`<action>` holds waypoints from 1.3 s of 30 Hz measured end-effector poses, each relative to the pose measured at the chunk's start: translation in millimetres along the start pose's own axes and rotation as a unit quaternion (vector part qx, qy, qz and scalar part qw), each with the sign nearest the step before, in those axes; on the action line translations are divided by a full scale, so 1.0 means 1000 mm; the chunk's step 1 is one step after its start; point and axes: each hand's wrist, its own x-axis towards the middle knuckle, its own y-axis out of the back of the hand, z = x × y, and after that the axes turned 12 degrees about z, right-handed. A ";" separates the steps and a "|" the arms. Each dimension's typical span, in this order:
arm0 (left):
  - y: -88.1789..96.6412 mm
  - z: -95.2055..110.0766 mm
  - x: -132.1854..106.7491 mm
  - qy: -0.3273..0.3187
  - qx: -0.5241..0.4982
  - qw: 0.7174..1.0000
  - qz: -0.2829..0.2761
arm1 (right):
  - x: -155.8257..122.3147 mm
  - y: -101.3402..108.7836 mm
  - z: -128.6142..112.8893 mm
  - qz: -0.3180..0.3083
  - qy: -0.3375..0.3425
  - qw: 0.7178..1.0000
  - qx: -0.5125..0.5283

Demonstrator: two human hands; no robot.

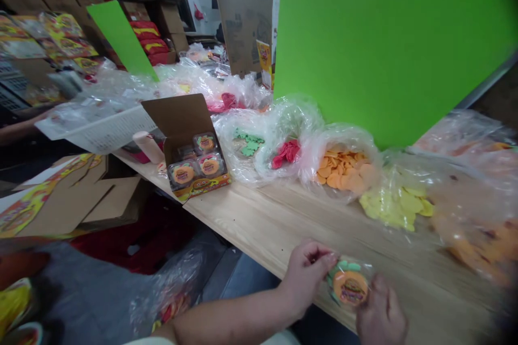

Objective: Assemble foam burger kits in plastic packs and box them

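Low over the table's front edge is a small clear plastic pack [350, 284], with an orange disc bearing a burger print and green pieces showing inside. My left hand [305, 275] pinches its left edge between thumb and fingers. At its right edge my right hand [382, 312] has curled fingers, slightly blurred, gripping the pack. Farther left on the table stands an open cardboard display box [202, 186], its lid raised, holding several similar packs [210, 164].
Along the back lie clear bags of green pieces [249, 143], red pieces [286, 153], orange discs [343, 167] and yellow pieces [399, 207]. Behind them rises a green panel [376, 48]. A white basket [105, 129] and flattened cartons [76, 194] are left; another person's arm [24, 128] shows there.
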 end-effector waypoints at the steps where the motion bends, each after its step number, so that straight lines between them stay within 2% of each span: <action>1: 0.002 0.001 0.002 0.014 -0.007 1.000 -0.009 | 0.001 0.001 -0.001 0.005 -0.011 1.000 -0.013; 4: 0.012 0.009 0.004 0.070 -0.026 0.995 -0.066 | -0.001 0.002 -0.013 0.013 -0.014 0.999 -0.030; 6: 0.019 0.017 0.003 0.066 -0.021 0.992 -0.106 | -0.004 0.000 -0.024 0.002 0.015 1.000 -0.007; 9: 0.021 0.022 0.006 0.093 -0.003 0.979 -0.183 | 0.001 -0.009 -0.034 0.000 0.025 0.999 0.025; 11: 0.018 0.021 0.007 0.077 0.022 0.981 -0.176 | 0.008 -0.013 -0.036 -0.010 0.029 0.998 0.048; 13: 0.013 0.017 0.006 0.063 0.032 0.987 -0.145 | 0.011 -0.012 -0.035 -0.037 0.009 0.996 0.085; 18: 0.004 0.011 0.007 0.098 -0.006 0.987 -0.128 | 0.000 0.004 -0.025 -0.145 -0.043 0.974 0.171; 20: 0.000 0.011 0.007 0.097 -0.002 0.986 -0.133 | -0.006 0.008 -0.021 -0.162 -0.055 0.964 0.202; 23: -0.005 0.009 0.004 0.087 0.008 0.985 -0.146 | -0.010 0.012 -0.018 -0.150 -0.059 0.959 0.235; 26: -0.009 0.008 0.000 0.095 0.002 0.982 -0.161 | -0.011 0.015 -0.017 -0.110 -0.048 0.967 0.226; 28: -0.010 0.010 0.000 0.112 -0.009 0.978 -0.177 | -0.011 0.016 -0.013 -0.084 -0.063 0.965 0.242; 33: -0.011 0.010 0.008 0.221 -0.068 0.945 -0.231 | -0.010 0.011 -0.004 -0.054 -0.164 0.920 0.352; 35: -0.013 0.002 0.008 0.233 -0.066 0.948 -0.207 | -0.010 0.008 -0.001 -0.040 -0.205 0.898 0.388; 39: -0.019 -0.027 -0.002 0.167 -0.036 0.980 -0.097 | -0.008 0.009 0.005 -0.015 -0.258 0.874 0.412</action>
